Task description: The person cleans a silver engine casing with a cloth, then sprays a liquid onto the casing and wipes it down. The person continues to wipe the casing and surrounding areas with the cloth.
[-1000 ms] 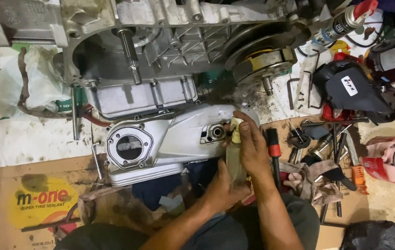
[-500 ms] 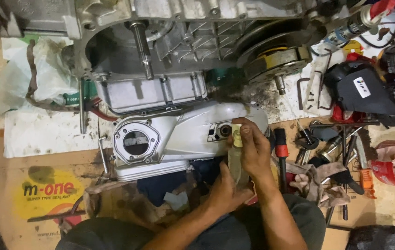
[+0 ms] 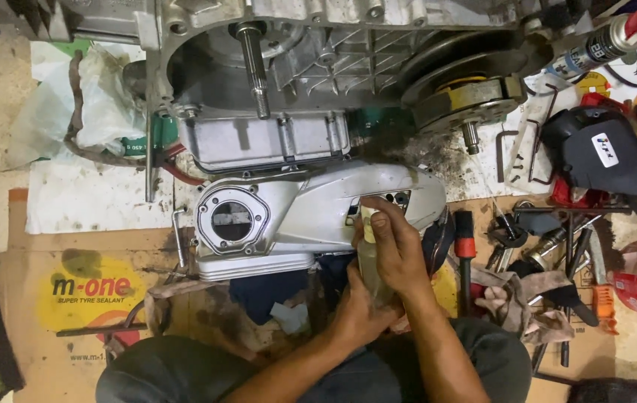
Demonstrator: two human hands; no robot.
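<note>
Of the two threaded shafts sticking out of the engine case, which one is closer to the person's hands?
The short shaft below the clutch pulley, on the right. It ends just above and right of the right hand; the long shaft stands farther off at upper left.

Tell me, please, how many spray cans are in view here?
1: a spray can with a red cap lies at the top right, above the black power tool. Others may be hidden in the clutter.

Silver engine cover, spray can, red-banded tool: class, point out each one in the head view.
silver engine cover (image 3: 289,216): head view, on its flat middle face.
spray can (image 3: 594,46): head view, on its body.
red-banded tool (image 3: 465,246): head view, on the red band.
</note>
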